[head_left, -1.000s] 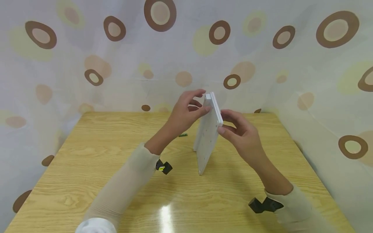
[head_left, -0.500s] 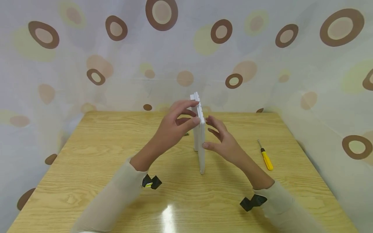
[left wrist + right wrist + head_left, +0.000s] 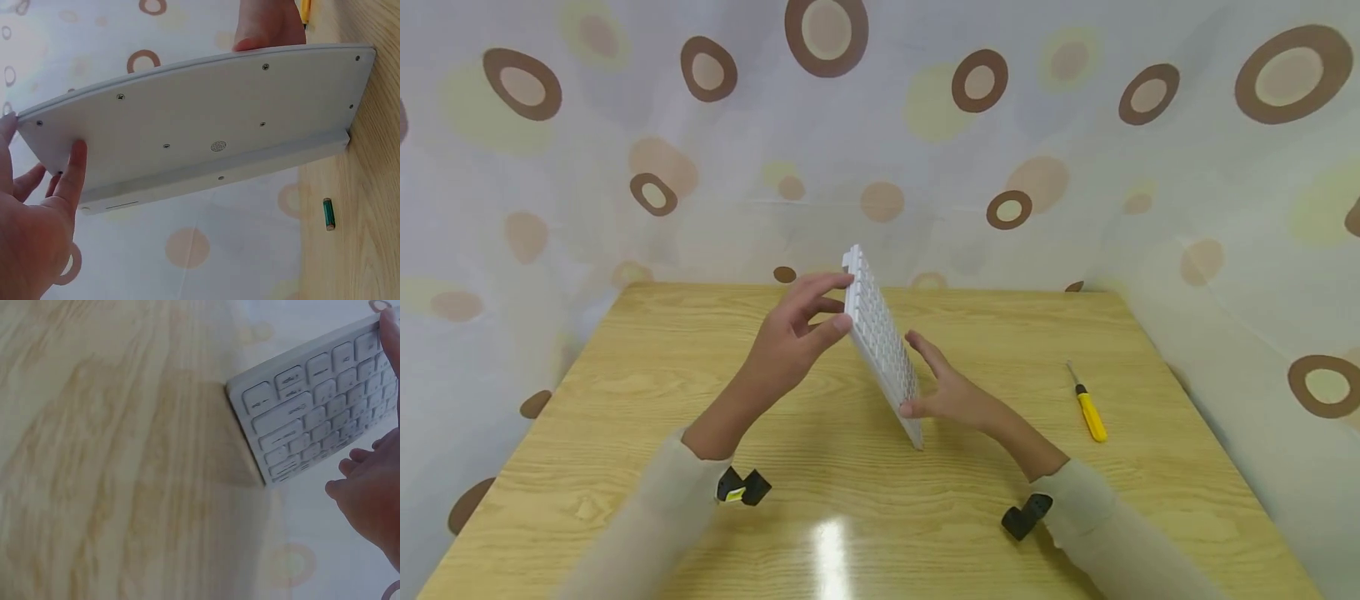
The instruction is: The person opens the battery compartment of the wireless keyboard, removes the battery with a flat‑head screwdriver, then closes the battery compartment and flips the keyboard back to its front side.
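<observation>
A white keyboard (image 3: 880, 333) stands on one short end on the wooden table, its upper end leaning left. At that upper end my left hand (image 3: 786, 337) pinches it between thumb and fingers. My right hand (image 3: 958, 393) is at the lower part on the key side, thumb touching the long edge and fingers spread away from the keys. The left wrist view shows the underside of the keyboard (image 3: 187, 125), with small screws and a raised ridge along one long side. Rows of keys on the keyboard (image 3: 312, 406) face the right hand in the right wrist view.
A screwdriver (image 3: 1090, 415) with a yellow handle lies on the right side of the table (image 3: 625, 400). In the left wrist view a small green battery (image 3: 329, 214) lies on the table beyond the keyboard. A patterned curtain (image 3: 880, 125) hangs behind.
The keyboard has turned from showing its underside to showing its keys, and its top has swung left with my left hand. My right hand has slid down from the upper end, fingers opening.
</observation>
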`<action>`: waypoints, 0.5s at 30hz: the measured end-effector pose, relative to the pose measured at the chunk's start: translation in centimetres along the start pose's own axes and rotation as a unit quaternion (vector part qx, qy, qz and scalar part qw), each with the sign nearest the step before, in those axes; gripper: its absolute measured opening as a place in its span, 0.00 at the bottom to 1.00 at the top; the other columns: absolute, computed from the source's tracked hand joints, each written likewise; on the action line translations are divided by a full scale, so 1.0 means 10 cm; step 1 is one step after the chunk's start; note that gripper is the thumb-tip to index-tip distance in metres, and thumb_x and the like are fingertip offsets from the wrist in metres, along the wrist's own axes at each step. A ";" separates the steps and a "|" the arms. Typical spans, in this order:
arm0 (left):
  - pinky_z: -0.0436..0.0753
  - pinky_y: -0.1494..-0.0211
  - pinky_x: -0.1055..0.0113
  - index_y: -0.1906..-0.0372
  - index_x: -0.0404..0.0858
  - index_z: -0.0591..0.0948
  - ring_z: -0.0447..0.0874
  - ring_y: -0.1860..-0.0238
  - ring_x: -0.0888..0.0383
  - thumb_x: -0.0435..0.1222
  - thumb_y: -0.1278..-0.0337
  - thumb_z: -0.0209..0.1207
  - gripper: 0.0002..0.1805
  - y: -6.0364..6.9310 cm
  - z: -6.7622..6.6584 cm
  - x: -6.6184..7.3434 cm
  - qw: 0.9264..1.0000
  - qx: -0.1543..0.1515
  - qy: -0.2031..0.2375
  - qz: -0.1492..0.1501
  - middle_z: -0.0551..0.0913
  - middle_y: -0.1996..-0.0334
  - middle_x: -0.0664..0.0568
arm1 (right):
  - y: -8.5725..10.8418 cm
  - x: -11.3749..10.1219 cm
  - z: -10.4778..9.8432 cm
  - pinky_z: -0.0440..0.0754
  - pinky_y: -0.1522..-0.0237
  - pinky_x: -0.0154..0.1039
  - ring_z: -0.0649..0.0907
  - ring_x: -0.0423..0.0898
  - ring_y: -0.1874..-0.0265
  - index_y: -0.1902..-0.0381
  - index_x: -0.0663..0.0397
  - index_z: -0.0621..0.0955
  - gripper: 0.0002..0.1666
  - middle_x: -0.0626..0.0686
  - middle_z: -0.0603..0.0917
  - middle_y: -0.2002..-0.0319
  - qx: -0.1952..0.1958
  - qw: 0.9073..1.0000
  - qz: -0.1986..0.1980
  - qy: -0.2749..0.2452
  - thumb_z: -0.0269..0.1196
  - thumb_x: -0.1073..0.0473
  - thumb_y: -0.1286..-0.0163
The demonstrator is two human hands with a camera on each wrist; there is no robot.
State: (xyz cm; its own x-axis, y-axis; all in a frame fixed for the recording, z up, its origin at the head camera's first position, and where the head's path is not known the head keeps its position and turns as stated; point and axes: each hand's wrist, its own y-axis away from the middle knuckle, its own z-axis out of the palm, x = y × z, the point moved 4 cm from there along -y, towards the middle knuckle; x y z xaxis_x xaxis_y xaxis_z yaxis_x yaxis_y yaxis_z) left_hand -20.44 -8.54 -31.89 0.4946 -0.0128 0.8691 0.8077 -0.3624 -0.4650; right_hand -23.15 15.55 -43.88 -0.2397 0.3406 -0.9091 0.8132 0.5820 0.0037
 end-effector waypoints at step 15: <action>0.82 0.40 0.62 0.26 0.45 0.69 0.79 0.40 0.51 0.36 0.26 0.55 0.27 0.23 -0.22 -0.10 0.999 0.014 0.027 -0.038 0.69 0.30 0.51 | -0.11 -0.01 0.06 0.55 0.28 0.69 0.50 0.61 0.22 0.18 0.52 0.43 0.80 0.57 0.44 0.20 0.014 0.993 -0.011 0.120 0.76 0.30 0.54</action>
State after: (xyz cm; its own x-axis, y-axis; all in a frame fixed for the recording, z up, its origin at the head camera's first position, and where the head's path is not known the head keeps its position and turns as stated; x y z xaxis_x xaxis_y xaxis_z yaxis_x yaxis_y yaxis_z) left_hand -19.79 -11.44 -33.41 0.4142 -0.0360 0.9095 0.8512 -0.3386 -0.4011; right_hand -23.67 14.46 -44.03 -0.3739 0.4966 -0.7833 0.8200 0.5717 -0.0290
